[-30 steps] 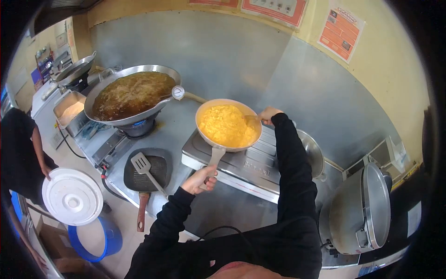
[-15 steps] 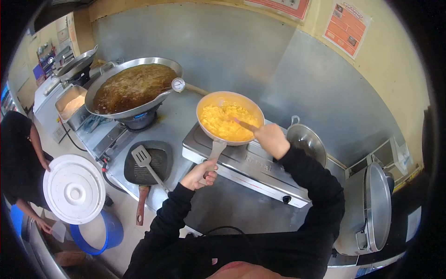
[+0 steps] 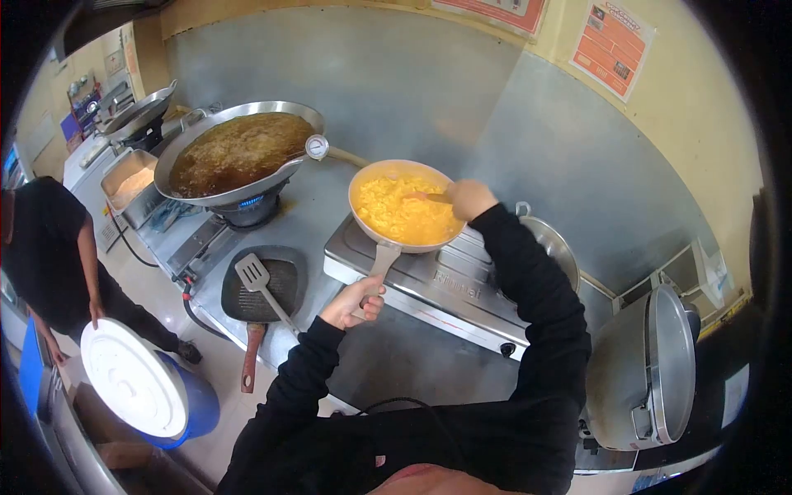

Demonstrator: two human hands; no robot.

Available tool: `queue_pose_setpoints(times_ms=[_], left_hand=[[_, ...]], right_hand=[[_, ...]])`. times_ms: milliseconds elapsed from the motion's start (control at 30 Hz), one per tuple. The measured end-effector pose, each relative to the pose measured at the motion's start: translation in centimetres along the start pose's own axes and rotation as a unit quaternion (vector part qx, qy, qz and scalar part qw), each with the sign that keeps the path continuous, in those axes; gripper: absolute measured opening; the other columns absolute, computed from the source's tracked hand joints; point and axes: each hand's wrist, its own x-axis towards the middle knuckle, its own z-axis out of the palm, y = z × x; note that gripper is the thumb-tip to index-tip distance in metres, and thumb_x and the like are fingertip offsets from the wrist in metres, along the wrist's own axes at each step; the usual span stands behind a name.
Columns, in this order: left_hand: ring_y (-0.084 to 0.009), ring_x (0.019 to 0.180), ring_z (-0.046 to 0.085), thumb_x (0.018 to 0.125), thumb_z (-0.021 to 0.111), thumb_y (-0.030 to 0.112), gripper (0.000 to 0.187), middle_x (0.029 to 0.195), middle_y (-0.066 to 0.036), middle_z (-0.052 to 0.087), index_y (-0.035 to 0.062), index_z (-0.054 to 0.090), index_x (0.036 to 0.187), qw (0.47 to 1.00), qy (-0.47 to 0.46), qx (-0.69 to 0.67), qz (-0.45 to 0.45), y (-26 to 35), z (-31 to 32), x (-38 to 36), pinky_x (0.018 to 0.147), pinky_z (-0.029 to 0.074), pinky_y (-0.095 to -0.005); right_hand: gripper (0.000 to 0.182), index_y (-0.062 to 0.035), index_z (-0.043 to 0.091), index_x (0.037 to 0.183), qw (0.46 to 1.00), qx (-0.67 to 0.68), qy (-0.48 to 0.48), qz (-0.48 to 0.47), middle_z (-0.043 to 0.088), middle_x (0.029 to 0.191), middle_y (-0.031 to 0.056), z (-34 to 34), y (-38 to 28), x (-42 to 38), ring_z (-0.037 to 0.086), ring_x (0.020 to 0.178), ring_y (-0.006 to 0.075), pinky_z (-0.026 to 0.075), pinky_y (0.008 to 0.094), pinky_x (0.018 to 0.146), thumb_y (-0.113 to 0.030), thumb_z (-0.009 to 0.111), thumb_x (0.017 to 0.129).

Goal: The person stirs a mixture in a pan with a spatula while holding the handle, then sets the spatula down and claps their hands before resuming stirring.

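In the head view, my left hand [image 3: 355,304] is wrapped round the grey handle of a light-coloured frying pan [image 3: 412,247]. Yellow scrambled eggs [image 3: 386,210] fill the pan, which rests tilted on a silver gas stove [image 3: 454,285]. Over the pan's right rim, my right hand [image 3: 472,200] grips a brown spatula [image 3: 431,197], its far end in the eggs. The grip hides the end of its handle.
Left stands a large wok [image 3: 186,194] of bubbling brown oil over a blue flame, with a thermometer [image 3: 317,147]. A square grill pan [image 3: 239,307] holds a slotted turner [image 3: 268,285]. Right are a metal pan [image 3: 557,247] and a big pot [image 3: 619,379]. A person holds a white lid [image 3: 132,375] by a blue bucket [image 3: 202,404].
My right hand has moved up and slightly left with the spatula across the eggs. My left hand keeps hold of the handle. At left, the person has shifted and the white lid has tilted.
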Motion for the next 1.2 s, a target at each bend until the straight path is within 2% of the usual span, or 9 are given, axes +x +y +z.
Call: queue_pose_setpoints(times_ms=[233,300,400,633,733,833,933,1033,1200], left_hand=[[-0.002,0.039,0.028,0.086,0.046,0.033,0.026,0.053,0.006,0.032,0.0108,0.041,0.075,1.0,-0.011,0.009,-0.001,0.1,0.1,-0.2,0.033,0.022,-0.016],[-0.0018,0.038,0.028,0.087,0.044,0.033,0.025,0.053,0.006,0.032,0.0106,0.04,0.076,1.0,-0.008,0.01,0.001,0.1,0.2,-0.1,0.032,0.023,-0.0159],[-0.0025,0.039,0.028,0.087,0.042,0.034,0.026,0.053,0.005,0.031,0.0104,0.04,0.077,1.0,-0.011,0.019,-0.002,0.0,-0.1,0.0,0.032,0.023,-0.0167],[-0.0036,0.039,0.027,0.088,0.04,0.035,0.027,0.053,0.005,0.031,0.0099,0.039,0.078,0.999,-0.006,0.037,-0.019,0.3,0.1,0.0,0.034,0.022,-0.018],[-0.0034,0.039,0.027,0.088,0.041,0.035,0.027,0.053,0.005,0.031,0.01,0.04,0.078,0.999,-0.006,0.039,-0.017,0.4,0.2,-0.1,0.034,0.022,-0.0178],[-0.0031,0.038,0.027,0.087,0.042,0.034,0.026,0.053,0.005,0.031,0.0103,0.04,0.078,0.999,-0.005,0.033,-0.018,0.4,0.2,-0.1,0.033,0.022,-0.0178],[-0.0029,0.039,0.027,0.087,0.042,0.034,0.025,0.053,0.005,0.031,0.0107,0.04,0.078,1.0,-0.005,0.026,-0.017,0.4,0.3,-0.1,0.034,0.022,-0.0178],[-0.0044,0.04,0.028,0.086,0.045,0.035,0.027,0.053,0.005,0.031,0.0104,0.04,0.076,1.0,-0.02,0.018,-0.007,0.2,-0.1,0.2,0.036,0.024,-0.0185],[-0.0051,0.041,0.028,0.085,0.047,0.036,0.028,0.053,0.004,0.031,0.0102,0.04,0.076,1.0,-0.028,0.012,-0.005,0.1,-0.4,0.2,0.038,0.025,-0.0185]], right_hand=[[0.033,-0.0008,0.06,0.075,0.968,0.089,-0.195,0.131,0.06,0.067,0.0148,-9.3,3.5,-1.2,0.061,0.062,0.0238,0.048,0.034,0.058,-0.033,0.059,0.069],[0.031,-0.0028,0.06,0.061,0.953,0.141,-0.211,0.167,0.056,0.052,0.0096,-7.5,5.4,-0.7,0.057,0.049,0.0185,0.046,0.0328,0.052,-0.033,0.057,0.069],[0.037,-0.0007,0.056,0.056,0.92,0.181,-0.291,0.192,0.051,0.045,0.0065,-3.0,7.1,1.4,0.05,0.038,0.0156,0.038,0.0292,0.036,-0.035,0.058,0.07],[0.032,-0.0033,0.054,0.048,0.893,0.361,-0.186,0.195,0.05,0.045,0.0075,5.4,5.6,4.0,0.047,0.039,0.017,0.039,0.0308,0.041,-0.031,0.063,0.062],[0.026,-0.0016,0.062,0.068,0.918,0.368,-0.127,0.077,0.056,0.054,0.0102,5.9,4.5,4.9,0.051,0.042,0.0173,0.042,0.0295,0.042,-0.027,0.061,0.068],[0.026,-0.0021,0.062,0.085,0.965,0.197,0.066,-0.162,0.058,0.059,0.0153,2.2,2.0,2.8,0.056,0.049,0.025,0.044,0.0335,0.045,-0.019,0.06,0.066],[0.066,-0.0183,0.032,0.13,0.979,0.014,0.079,-0.187,0.054,0.062,0.0136,1.1,-0.2,0.8,0.056,0.053,0.0266,0.046,0.0349,0.052,-0.006,0.051,0.068],[0.063,-0.0149,0.037,0.127,0.991,-0.031,0.05,-0.123,0.057,0.074,0.0134,-1.3,-3.0,-2.8,0.057,0.053,0.0246,0.046,0.0343,0.05,-0.006,0.052,0.067],[0.061,-0.007,0.039,0.125,0.994,-0.045,0.035,-0.089,0.059,0.073,0.0113,-2.9,-6.9,-9.5,0.058,0.052,0.0239,0.046,0.0355,0.046,-0.008,0.054,0.065]])
